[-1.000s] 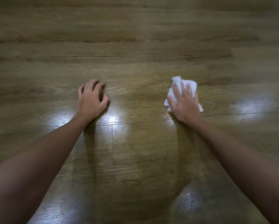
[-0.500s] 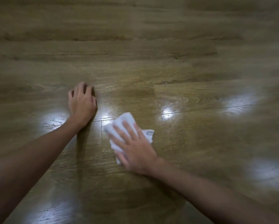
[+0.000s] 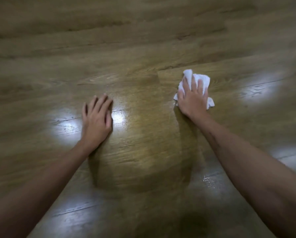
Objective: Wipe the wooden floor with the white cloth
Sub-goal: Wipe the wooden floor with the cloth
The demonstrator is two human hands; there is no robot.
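White cloth [image 3: 203,79] lies crumpled on the wooden floor [image 3: 143,48], and we take it as our landmark for everything else. Our right hand [image 3: 192,98] lies on top of the cloth, fingers [image 3: 193,83] spread and fairly straight, pressing it flat against the boards rather than bunching it in a fist; bits of the cloth stick out beyond the fingertips on the far side and at both sides of the palm. Our left hand [image 3: 96,121] is well apart from the cloth, to its left and slightly nearer to us, resting palm-down on the bare floor with relaxed, extended fingers and holding nothing. Between that hand and the cloth the floor shows a broad, darker, rounded patch [image 3: 143,143] that reaches from just beside the cloth down toward us; we cannot tell whether it is damp or merely shaded. Bright glare spots [image 3: 260,91] sit on the boards to the right of the cloth, and others lie around the left hand. A seam between planks [image 3: 169,67] runs just to the left of the cloth. Both our bare forearms extend from the bottom corners, the right one leading up to the cloth. The view is somewhat blurred.
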